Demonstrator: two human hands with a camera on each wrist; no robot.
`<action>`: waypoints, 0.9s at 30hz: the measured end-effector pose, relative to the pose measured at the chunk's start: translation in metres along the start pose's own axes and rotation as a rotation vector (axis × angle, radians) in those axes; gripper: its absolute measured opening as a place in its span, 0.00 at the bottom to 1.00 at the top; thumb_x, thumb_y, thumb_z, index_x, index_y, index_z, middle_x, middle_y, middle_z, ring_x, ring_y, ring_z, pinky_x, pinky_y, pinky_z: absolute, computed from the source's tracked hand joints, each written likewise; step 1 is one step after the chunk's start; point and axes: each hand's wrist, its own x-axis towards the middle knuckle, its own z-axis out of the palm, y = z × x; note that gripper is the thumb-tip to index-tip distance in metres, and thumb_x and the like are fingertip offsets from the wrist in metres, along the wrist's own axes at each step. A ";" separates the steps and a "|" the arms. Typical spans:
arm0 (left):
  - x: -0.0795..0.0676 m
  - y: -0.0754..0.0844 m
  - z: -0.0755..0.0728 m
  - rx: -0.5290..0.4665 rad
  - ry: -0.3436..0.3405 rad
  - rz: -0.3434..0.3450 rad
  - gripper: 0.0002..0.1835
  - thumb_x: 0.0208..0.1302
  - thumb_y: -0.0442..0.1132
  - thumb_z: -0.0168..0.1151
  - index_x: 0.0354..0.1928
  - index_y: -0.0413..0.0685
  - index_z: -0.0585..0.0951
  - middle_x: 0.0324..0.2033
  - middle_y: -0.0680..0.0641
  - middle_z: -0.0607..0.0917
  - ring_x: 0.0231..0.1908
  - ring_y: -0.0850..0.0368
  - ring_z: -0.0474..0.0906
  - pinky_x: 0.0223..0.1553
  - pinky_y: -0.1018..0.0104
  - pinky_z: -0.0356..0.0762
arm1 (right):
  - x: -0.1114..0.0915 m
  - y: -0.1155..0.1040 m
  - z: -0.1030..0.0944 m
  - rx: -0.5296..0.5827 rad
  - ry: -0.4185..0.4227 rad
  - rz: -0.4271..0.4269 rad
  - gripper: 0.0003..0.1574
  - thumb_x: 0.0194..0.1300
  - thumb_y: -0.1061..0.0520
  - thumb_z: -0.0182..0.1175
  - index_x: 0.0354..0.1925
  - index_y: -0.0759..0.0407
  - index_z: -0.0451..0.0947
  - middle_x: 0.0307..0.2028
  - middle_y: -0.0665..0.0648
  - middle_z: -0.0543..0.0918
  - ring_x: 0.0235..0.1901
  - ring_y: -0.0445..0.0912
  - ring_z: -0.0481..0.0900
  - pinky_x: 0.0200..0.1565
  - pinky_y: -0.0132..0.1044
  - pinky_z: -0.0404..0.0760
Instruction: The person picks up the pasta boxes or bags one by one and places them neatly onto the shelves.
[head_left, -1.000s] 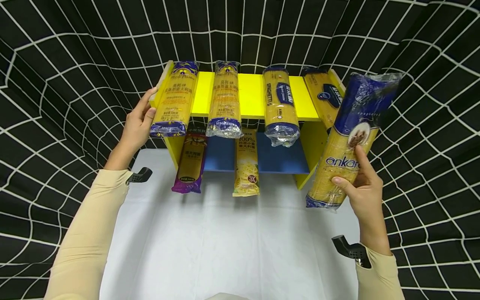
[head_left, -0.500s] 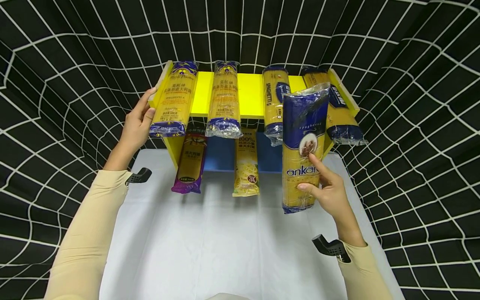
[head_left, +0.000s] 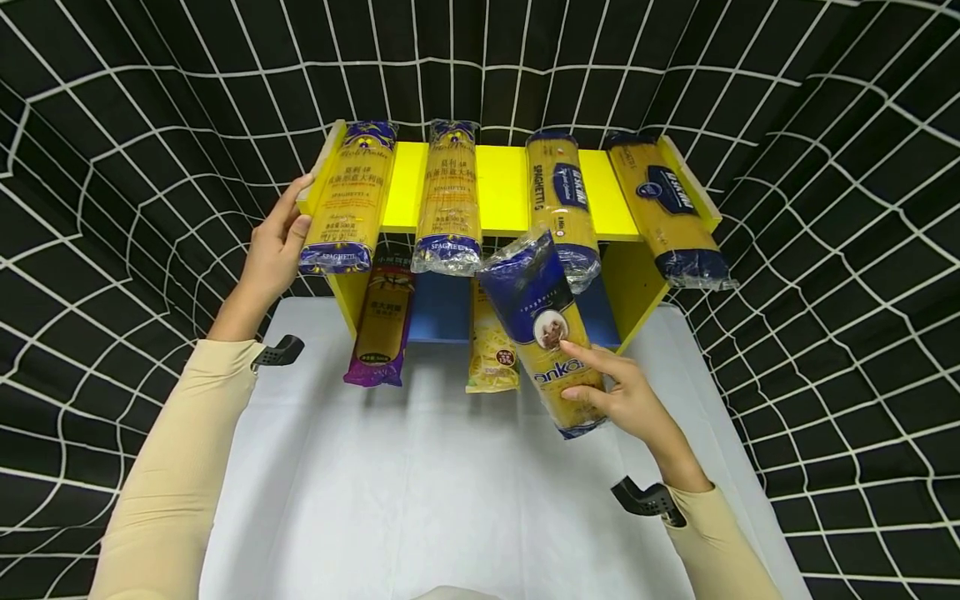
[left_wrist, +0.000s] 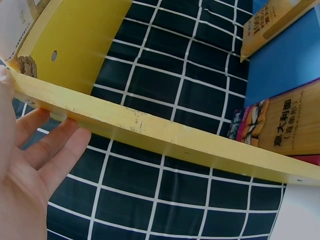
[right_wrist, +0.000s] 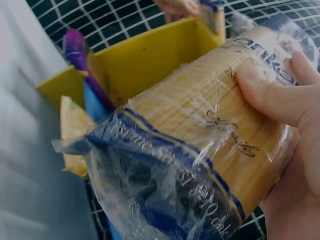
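My right hand [head_left: 626,400] grips a blue-and-yellow pack of spaghetti [head_left: 525,287] marked "ankara", thumb and fingers on its lower half. In the head view the pack is tilted, top to the left, in front of the rack's lower opening. It partly covers a yellow pasta pack [head_left: 491,367] on the blue lower shelf [head_left: 441,308]. The right wrist view shows the thumb pressing the clear wrapper. My left hand [head_left: 273,258] holds the upper left end of the yellow rack [head_left: 502,192], fingers [left_wrist: 60,150] against its side panel.
On the top shelf lie two Moli spaghetti packs [head_left: 448,192] and two blue-ended spaghetti packs [head_left: 667,208]. A purple-ended pasta pack [head_left: 381,325] juts from the lower shelf's left side. White cloth [head_left: 390,492] covers the table; dark gridded fabric [head_left: 510,50] surrounds it.
My right hand has carried the ankara spaghetti pack left from the rack's right end to the middle, and its top has swung leftward. The left hand stays put.
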 end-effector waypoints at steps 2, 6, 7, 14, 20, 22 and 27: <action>0.000 -0.001 0.000 -0.001 0.000 -0.001 0.28 0.77 0.52 0.44 0.74 0.82 0.56 0.65 0.40 0.77 0.34 0.69 0.75 0.33 0.85 0.73 | -0.002 0.004 0.002 -0.013 -0.025 0.013 0.43 0.53 0.71 0.70 0.67 0.53 0.73 0.60 0.33 0.76 0.56 0.28 0.75 0.55 0.24 0.76; 0.000 -0.001 0.000 -0.003 0.000 0.005 0.28 0.77 0.52 0.44 0.75 0.81 0.56 0.64 0.39 0.77 0.34 0.70 0.75 0.33 0.86 0.73 | -0.007 0.013 0.008 0.000 -0.082 0.006 0.42 0.55 0.70 0.68 0.67 0.52 0.73 0.56 0.48 0.83 0.50 0.31 0.75 0.45 0.29 0.81; 0.000 -0.002 0.000 -0.003 0.000 0.007 0.28 0.77 0.52 0.44 0.75 0.81 0.56 0.64 0.39 0.77 0.34 0.69 0.75 0.33 0.86 0.73 | -0.007 0.015 0.009 0.005 -0.093 0.000 0.42 0.55 0.70 0.68 0.67 0.52 0.72 0.54 0.53 0.84 0.48 0.32 0.75 0.43 0.29 0.81; 0.000 -0.002 0.000 -0.005 -0.001 0.002 0.27 0.77 0.53 0.44 0.74 0.83 0.56 0.64 0.39 0.77 0.34 0.69 0.75 0.33 0.86 0.74 | -0.012 0.025 0.020 0.007 -0.171 0.023 0.39 0.58 0.67 0.66 0.68 0.50 0.72 0.51 0.62 0.84 0.45 0.37 0.72 0.39 0.31 0.76; 0.000 -0.001 0.000 -0.002 -0.001 0.004 0.28 0.77 0.52 0.44 0.74 0.82 0.56 0.64 0.39 0.77 0.35 0.69 0.75 0.34 0.86 0.73 | -0.012 0.034 0.030 0.014 -0.209 0.074 0.37 0.60 0.63 0.66 0.68 0.51 0.72 0.51 0.60 0.85 0.43 0.36 0.73 0.38 0.31 0.76; 0.000 -0.001 -0.001 -0.003 -0.005 0.001 0.28 0.77 0.53 0.44 0.74 0.83 0.55 0.64 0.39 0.77 0.36 0.69 0.75 0.35 0.86 0.73 | -0.012 0.038 0.034 0.028 -0.224 0.101 0.37 0.61 0.61 0.66 0.68 0.51 0.72 0.52 0.60 0.84 0.45 0.37 0.75 0.40 0.30 0.78; 0.000 -0.001 -0.001 -0.005 -0.009 0.004 0.28 0.77 0.53 0.44 0.74 0.84 0.55 0.64 0.39 0.77 0.36 0.67 0.75 0.35 0.86 0.74 | -0.016 0.050 0.042 0.071 -0.235 0.176 0.36 0.62 0.60 0.65 0.68 0.49 0.71 0.59 0.62 0.81 0.53 0.44 0.80 0.49 0.33 0.82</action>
